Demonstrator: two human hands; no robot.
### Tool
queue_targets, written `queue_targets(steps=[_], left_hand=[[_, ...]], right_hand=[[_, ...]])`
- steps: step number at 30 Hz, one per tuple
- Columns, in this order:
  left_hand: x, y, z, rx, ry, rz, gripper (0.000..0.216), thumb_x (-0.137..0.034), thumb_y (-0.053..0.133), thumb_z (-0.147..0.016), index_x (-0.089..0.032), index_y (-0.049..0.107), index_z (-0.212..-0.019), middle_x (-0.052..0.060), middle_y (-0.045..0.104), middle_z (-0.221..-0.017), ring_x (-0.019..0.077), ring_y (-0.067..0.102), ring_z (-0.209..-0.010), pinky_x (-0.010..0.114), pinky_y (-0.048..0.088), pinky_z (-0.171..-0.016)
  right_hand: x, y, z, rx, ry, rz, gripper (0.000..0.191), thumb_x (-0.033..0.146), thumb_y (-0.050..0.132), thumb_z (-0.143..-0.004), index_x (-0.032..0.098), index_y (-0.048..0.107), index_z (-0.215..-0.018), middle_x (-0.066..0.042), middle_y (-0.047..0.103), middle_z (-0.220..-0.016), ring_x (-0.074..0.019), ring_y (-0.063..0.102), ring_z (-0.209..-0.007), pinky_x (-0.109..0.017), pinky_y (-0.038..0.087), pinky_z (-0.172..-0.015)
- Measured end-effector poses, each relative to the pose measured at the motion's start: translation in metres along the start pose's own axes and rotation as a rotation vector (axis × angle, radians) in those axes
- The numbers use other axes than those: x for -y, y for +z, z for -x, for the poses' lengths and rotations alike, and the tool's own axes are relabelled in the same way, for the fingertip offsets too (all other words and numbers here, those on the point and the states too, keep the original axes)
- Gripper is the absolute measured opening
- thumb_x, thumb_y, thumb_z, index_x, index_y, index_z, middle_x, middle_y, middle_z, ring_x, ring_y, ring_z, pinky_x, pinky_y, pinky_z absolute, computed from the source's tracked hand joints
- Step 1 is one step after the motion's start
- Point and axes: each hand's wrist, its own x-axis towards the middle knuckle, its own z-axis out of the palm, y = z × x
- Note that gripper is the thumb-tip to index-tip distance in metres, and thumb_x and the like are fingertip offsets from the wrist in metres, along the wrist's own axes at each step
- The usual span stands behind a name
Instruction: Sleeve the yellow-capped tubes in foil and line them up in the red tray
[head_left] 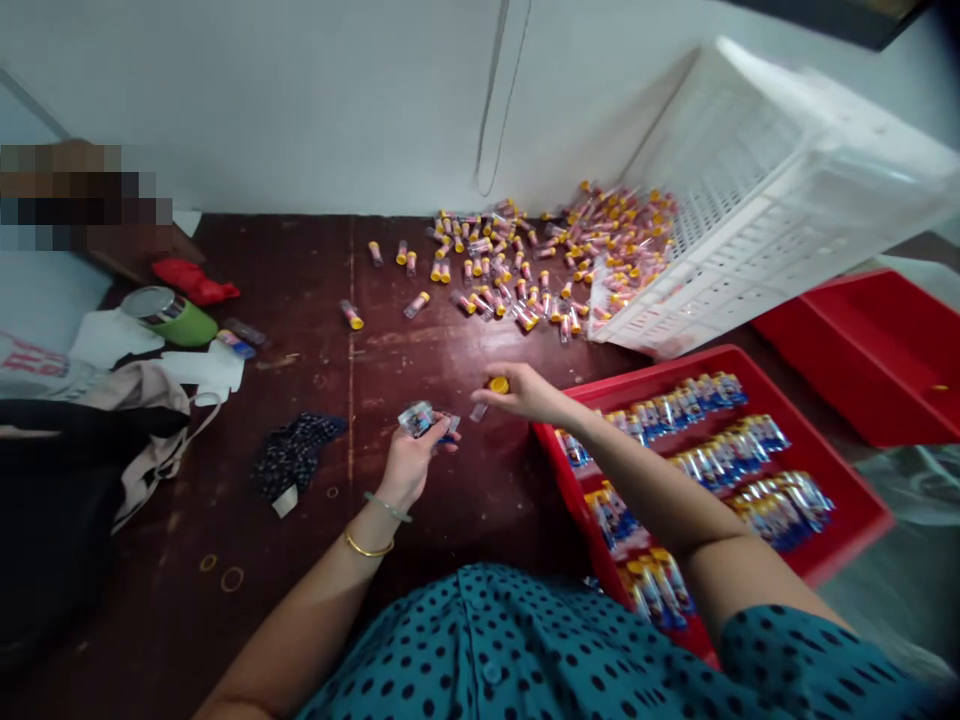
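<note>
My left hand (409, 455) is closed around a small bundle of clear tubes (421, 418), held above the dark wooden table (300, 300). My right hand (525, 392) pinches a single clear tube with a yellow cap (495, 387), just right of the bundle. A heap of loose yellow-capped tubes (525, 265) lies further back on the table. To my right, a red tray (847, 500) holds rows of bundled tubes.
A white slatted crate (772, 200) lies tipped at the back right, spilling tubes. A second red tray (870, 350) sits far right. At left are a green cup (169, 315), red cloth (195, 282), papers, a bag (127, 420), a dark patterned cloth (296, 455) and rubber bands (231, 578).
</note>
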Motion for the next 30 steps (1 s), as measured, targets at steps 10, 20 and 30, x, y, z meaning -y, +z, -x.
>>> queue_targets(steps=[10,20,30], left_hand=[[0.000,0.003,0.015,0.261,-0.054,-0.272,0.027,-0.037,0.082,-0.067,-0.015,0.070,-0.077,0.001,0.068,-0.071,0.0148,0.060,-0.060,0.026,0.052,-0.049],[0.004,0.002,0.016,0.250,0.003,-0.251,0.023,-0.028,0.088,-0.056,-0.016,0.070,-0.064,-0.001,0.064,-0.062,0.0127,0.056,-0.060,0.026,0.047,-0.062],[0.002,0.007,0.020,0.281,0.019,-0.266,0.022,-0.023,0.087,-0.058,-0.016,0.068,-0.067,-0.002,0.063,-0.064,0.0122,0.056,-0.061,0.026,0.046,-0.063]], right_hand=[[0.024,0.008,0.040,0.047,-0.138,0.086,0.009,0.020,0.064,-0.086,0.014,0.066,-0.081,-0.003,0.059,-0.086,-0.0123,0.056,-0.076,-0.025,0.044,-0.075],[0.002,-0.014,0.067,-0.249,0.172,-0.562,0.031,0.037,0.072,-0.080,0.017,0.063,-0.102,0.000,0.064,-0.086,-0.0082,0.056,-0.066,-0.021,0.046,-0.061],[0.015,-0.009,0.066,-0.162,0.188,-0.586,0.027,0.034,0.073,-0.079,0.016,0.066,-0.098,0.000,0.066,-0.086,-0.0080,0.058,-0.070,-0.021,0.048,-0.067]])
